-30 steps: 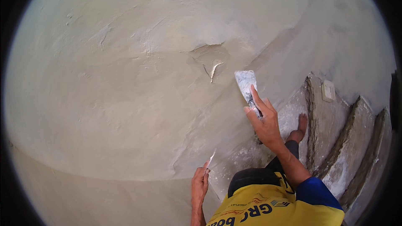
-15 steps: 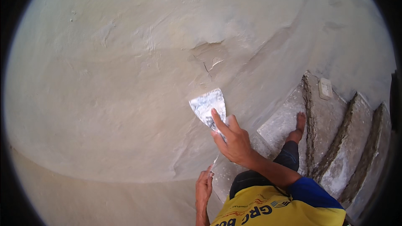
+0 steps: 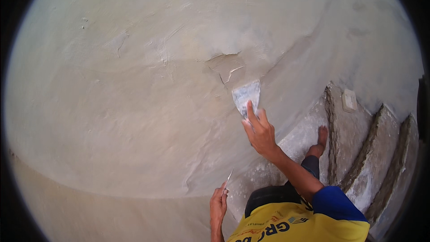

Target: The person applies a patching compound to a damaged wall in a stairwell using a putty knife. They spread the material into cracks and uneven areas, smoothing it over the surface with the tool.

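A putty knife with a wide blade smeared in white is gripped in my right hand, index finger stretched along the blade. Its blade edge lies at or close to the plastered wall, just below a rough patch where the plaster has a raised edge and a crack. Lower down, my left hand is closed around a second thin-bladed scraper, seen nearly edge-on. Its handle is hidden in the fingers.
Rough concrete stairs with crumbly edges climb at the right along the wall. My bare foot rests on one step. A small whitish box lies on a step by the wall. A curved lower wall edge runs at the left.
My right hand has moved up and to the right with the putty knife, nearer the rough patch. The thin scraper in my left hand now shows more, tilted upward.
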A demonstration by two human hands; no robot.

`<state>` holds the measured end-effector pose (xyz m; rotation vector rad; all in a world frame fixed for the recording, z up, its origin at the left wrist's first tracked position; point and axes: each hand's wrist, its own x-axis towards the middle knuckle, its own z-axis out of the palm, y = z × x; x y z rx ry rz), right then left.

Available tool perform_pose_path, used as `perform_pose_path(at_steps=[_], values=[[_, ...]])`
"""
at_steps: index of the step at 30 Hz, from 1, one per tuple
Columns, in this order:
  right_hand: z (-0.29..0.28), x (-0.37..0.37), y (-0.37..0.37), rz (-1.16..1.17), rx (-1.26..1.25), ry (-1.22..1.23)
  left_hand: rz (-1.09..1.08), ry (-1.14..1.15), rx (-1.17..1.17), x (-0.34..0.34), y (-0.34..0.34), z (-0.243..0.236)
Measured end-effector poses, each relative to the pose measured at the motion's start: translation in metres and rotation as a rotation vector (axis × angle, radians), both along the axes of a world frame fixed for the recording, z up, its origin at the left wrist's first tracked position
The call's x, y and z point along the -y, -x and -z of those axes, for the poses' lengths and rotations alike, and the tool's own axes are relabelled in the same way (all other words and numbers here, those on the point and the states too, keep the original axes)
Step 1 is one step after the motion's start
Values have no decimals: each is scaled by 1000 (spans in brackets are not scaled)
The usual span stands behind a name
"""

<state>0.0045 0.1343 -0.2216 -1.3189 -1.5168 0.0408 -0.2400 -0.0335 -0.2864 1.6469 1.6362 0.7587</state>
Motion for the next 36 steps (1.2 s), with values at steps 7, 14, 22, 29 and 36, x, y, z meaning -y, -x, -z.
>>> perform_pose_path(at_steps=[7, 14, 22, 29, 36], values=[[-76, 27, -16, -127, -562, 181, 10, 11, 9, 10, 4, 12], [-87, 49, 44, -85, -196, 97, 47, -9, -14, 7, -3, 11], [-70, 53, 18, -87, -75, -26, 16, -7, 14, 15, 6, 17], [-39, -8, 15, 58, 65, -185, 13, 16, 25, 19, 4, 23], [-33, 54, 14, -140, -43, -31, 35, -38, 66, 21, 8, 30]])
